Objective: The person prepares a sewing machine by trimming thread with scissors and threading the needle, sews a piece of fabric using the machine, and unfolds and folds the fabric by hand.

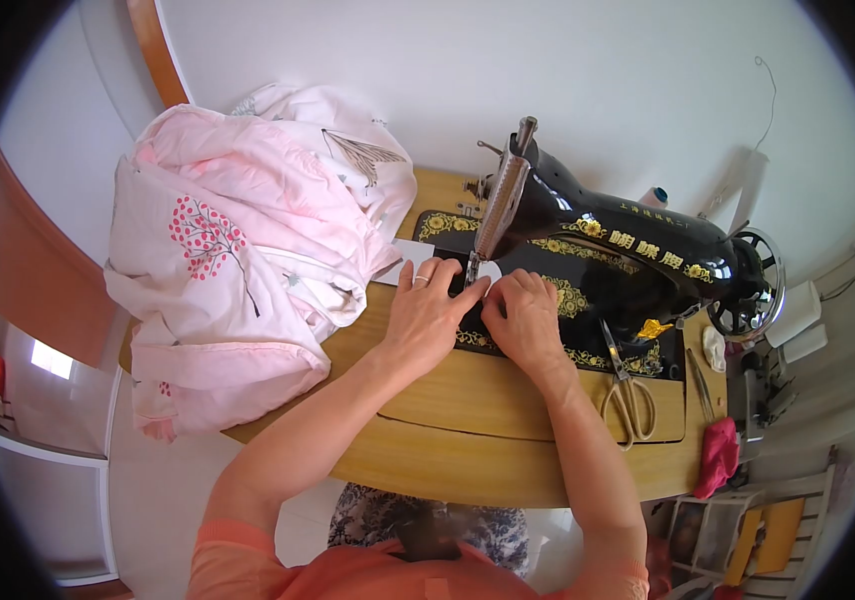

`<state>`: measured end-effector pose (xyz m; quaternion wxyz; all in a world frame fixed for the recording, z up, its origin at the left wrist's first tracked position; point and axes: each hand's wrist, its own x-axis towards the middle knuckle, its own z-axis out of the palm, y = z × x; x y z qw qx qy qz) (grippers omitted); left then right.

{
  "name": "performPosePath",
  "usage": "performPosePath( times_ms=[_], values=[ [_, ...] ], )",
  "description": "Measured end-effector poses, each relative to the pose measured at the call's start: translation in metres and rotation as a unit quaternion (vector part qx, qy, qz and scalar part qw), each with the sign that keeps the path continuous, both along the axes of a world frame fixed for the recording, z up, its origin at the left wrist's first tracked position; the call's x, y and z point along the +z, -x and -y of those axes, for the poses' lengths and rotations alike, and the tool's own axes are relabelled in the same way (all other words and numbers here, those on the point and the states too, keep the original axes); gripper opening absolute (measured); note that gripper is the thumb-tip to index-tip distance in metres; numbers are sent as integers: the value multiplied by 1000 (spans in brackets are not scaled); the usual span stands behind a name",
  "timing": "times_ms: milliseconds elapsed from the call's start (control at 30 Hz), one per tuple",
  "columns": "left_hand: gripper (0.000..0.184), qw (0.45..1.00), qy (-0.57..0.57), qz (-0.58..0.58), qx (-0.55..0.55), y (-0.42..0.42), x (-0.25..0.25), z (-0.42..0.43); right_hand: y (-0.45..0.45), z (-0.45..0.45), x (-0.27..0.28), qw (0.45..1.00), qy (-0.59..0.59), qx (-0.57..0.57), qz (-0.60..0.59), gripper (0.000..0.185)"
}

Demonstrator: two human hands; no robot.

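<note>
The left hand (pixel 424 308), fingers spread, lies on white cloth (pixel 491 270) at the sewing machine (pixel 603 215). Just right, the right hand (pixel 526 314) curls; I cannot tell if it grips.

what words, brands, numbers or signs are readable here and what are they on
"蝴蝶牌": large gold characters on the side of the glossy black metal sewing machine
"上海": start of a smaller gold line above them on the machine; the rest is too small to read for sure
I can make out no other text or numbers; the pink-and-white printed fabric shows pictures, no lettering that I can see
</note>
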<state>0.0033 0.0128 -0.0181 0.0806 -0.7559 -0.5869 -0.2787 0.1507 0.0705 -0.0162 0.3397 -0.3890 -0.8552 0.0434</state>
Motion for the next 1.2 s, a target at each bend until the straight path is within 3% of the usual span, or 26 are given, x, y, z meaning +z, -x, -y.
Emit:
performPosePath(
  times_ms=[700, 1000, 1100, 1200],
  values=[
    [51, 999, 46, -21, 7, 1, -4, -2, -1, -3, -4, 1000, -19, -14, -13, 6],
    [56, 987, 142, -71, 25, -12, 10, -6, -15, -17, -3, 992, -34, -116, 25, 8],
    [58, 968, 231, -84, 48, -18, 20, -7, -19, -20, -1, 982, -47, -178, 48, 8],
    [55, 979, 183, -86, 39, -17, 16, -5, -32, -22, 11, 975, -44, -206, 71, 8]
  ],
)
